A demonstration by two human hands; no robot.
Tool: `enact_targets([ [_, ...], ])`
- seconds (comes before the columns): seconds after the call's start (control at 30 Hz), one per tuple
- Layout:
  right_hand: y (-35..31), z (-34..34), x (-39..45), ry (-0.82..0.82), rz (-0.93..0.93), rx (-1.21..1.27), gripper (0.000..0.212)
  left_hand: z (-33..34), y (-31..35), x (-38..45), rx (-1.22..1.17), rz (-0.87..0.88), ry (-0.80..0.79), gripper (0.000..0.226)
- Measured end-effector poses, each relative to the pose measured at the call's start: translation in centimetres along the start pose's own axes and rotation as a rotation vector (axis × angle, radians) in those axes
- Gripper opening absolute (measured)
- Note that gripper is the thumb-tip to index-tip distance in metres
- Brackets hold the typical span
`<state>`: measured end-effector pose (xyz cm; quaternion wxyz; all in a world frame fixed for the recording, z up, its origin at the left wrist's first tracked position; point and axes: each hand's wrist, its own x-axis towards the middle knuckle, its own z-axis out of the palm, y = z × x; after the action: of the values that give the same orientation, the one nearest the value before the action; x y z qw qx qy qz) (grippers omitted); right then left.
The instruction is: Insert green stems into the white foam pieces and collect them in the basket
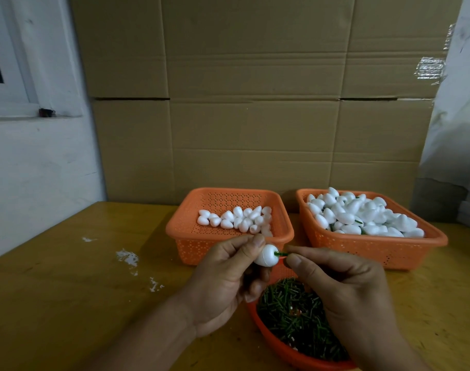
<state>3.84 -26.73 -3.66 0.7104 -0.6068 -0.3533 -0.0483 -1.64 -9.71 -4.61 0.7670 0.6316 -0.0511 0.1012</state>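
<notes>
Left hand (223,279) in the lower middle of the frame, thumb and curled fingers pinching a white foam piece (266,255), egg-shaped, held just above the near basket. Right hand (343,287) directly to the right of it, thumb and forefinger pinching a green stem (280,254) whose left end meets the foam piece's blunt end; depth of the stem inside the foam not readable. Foam piece thus between the two hands, touching the left fingertips, joined to the right hand only through the stem. Below both hands, at the bottom of the frame, a round orange basket (282,349) heaped with loose green stems (295,317), partly covered by the right wrist. Behind the hands, centre of the frame, a square orange basket (228,247) with a shallow layer of bare foam pieces (239,216) along its far side. To its right, well apart from the hands, a second square orange basket (375,250) piled high with foam pieces (362,215), a few green stems showing among them. All three baskets on a yellow-brown wooden table (67,303), with white scraps (128,258) at the left. Cardboard sheets (255,103) upright behind the table, white wall (27,156) at the left.
</notes>
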Motion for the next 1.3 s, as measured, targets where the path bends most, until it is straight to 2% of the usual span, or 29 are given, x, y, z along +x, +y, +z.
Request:
enact_targets([
  [0.57,1.0,0.0,-0.4,-0.049,-0.131,-0.140,0.020,0.4,-0.2,-0.1,0.047,0.052,0.033,0.034],
  [0.77,1.5,-0.1,-0.7,-0.014,-0.187,-0.369,0.010,0.5,-0.5,0.0,0.146,0.112,0.097,0.036],
  [0.87,2.0,-0.2,-0.8,-0.015,-0.169,-0.463,0.014,0.2,-0.5,0.0,0.162,0.143,0.092,0.037],
  [1.07,2.5,-0.4,-0.7,-0.034,-0.141,-0.456,0.004,0.0,-0.5,0.0,0.157,0.183,-0.004,0.023],
  [1.3,2.4,-0.2,-0.9,-0.056,-0.160,-0.354,0.011,0.3,-0.4,0.0,0.168,0.224,0.039,0.031],
])
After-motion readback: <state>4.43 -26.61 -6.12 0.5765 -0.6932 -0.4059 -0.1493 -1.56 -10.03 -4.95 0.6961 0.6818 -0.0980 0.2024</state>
